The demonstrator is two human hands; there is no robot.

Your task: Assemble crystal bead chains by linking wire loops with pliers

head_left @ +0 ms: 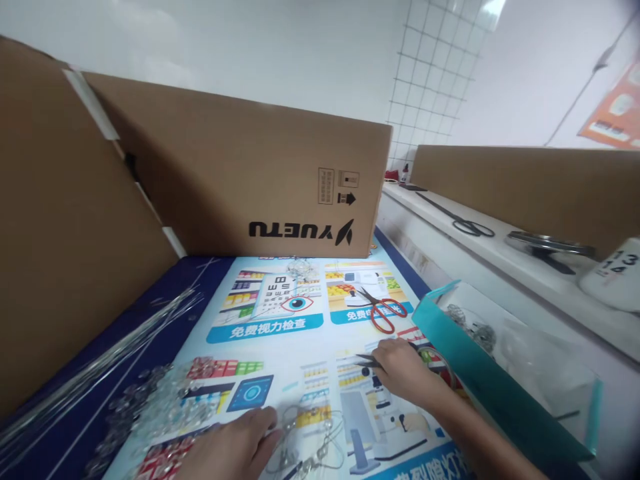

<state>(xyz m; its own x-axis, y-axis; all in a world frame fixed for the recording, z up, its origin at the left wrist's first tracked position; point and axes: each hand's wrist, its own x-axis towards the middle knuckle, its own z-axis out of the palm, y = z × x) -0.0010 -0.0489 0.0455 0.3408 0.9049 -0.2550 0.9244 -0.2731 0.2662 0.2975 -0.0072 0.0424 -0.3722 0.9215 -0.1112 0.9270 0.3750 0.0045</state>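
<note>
In the head view, one dark, pointed metal tool (369, 361) is gripped by the right hand (405, 370). The left hand (233, 445) is loosely bent; whether anything is held there cannot be told. Just beside it, thin looped wire with clear beads (321, 453) is laid on a printed sheet (300, 352). One pair of red-handled scissors (382, 315) and one bundle of straight wires (117, 352) are seen.

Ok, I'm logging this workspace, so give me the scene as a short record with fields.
Left hand: beside beaded wire; contact unclear
Right hand: holding a dark-tipped tool
Scissors: red-handled, lying beyond the right hand
Beads: clear, spread at the left
Straight wires: bundled, left of the beads
Box: teal, at the right, coils inside
Cardboard: standing at the back
</note>
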